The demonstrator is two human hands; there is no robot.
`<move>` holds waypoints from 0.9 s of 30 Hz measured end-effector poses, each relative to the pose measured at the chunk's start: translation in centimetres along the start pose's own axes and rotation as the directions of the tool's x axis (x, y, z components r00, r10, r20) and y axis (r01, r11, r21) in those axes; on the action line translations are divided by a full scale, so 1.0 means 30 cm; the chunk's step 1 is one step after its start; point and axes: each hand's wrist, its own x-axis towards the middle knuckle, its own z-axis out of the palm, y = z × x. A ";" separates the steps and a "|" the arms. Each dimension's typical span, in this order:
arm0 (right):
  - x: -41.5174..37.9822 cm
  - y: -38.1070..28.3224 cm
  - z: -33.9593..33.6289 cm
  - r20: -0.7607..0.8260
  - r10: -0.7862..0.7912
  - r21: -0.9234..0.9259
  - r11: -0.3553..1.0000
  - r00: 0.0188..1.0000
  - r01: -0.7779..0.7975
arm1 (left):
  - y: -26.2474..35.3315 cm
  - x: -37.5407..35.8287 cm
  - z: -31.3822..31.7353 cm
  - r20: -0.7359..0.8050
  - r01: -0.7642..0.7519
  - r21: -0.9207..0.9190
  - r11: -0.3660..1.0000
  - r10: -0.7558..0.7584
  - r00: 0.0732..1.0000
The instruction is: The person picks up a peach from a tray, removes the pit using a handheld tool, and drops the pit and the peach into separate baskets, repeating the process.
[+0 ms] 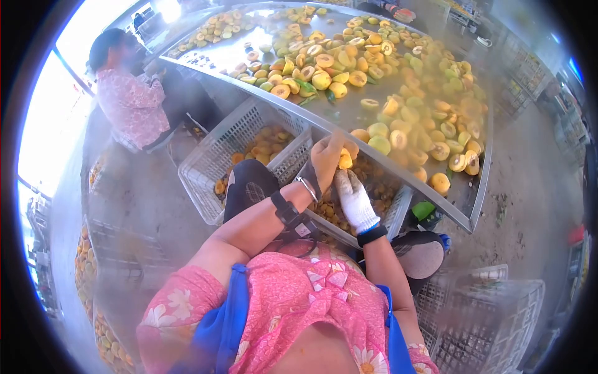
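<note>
My left hand (327, 163), bare and with a bracelet at the wrist, has its fingers closed around a yellow-orange peach half (345, 159) by the near edge of the metal table. Just below it is my right hand (355, 202) in a white glove with darkened fingertips. Its fingers point up at the fruit, bent close together; whether something small is between them is hidden. Under both hands stands a crate (398, 212) with many small brown-orange pieces, perhaps pits. Halved peaches (324, 60) lie spread over the table above.
The table's raised metal rim (398, 176) runs close past my hands. Left of them stands a white plastic crate (202, 181) holding peach pieces. Stacked crates (486, 311) stand at lower right. At upper left sits another person (131, 103) in a pink patterned top.
</note>
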 end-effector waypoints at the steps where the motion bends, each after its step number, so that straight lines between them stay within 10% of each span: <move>1: -0.001 0.007 0.000 0.022 -0.016 0.011 1.000 1.000 0.016 | -0.014 0.010 -0.010 0.015 -0.072 0.081 0.994 0.071 0.997; 5: -0.013 0.009 0.007 0.095 0.053 0.172 0.983 0.994 -0.069 | 0.035 0.035 -0.040 0.210 0.089 0.056 0.994 -0.099 0.973; 11: -0.048 -0.066 -0.013 0.392 0.343 0.482 0.713 0.853 -0.509 | 0.000 0.040 -0.063 0.243 -0.174 0.416 0.893 0.075 0.967; 20: -0.018 -0.013 -0.018 0.682 0.111 0.631 0.410 0.722 -0.659 | 0.065 -0.013 -0.036 0.185 0.387 -0.313 0.867 -0.344 0.920; 23: -0.020 -0.022 -0.007 0.657 0.137 0.666 0.355 0.741 -0.656 | 0.032 0.046 -0.099 0.134 0.346 -0.477 0.808 -0.323 0.937; 27: -0.044 -0.036 -0.009 0.669 0.060 0.709 0.247 0.741 -0.660 | 0.117 0.142 -0.377 -0.155 -0.224 0.109 0.968 0.240 0.958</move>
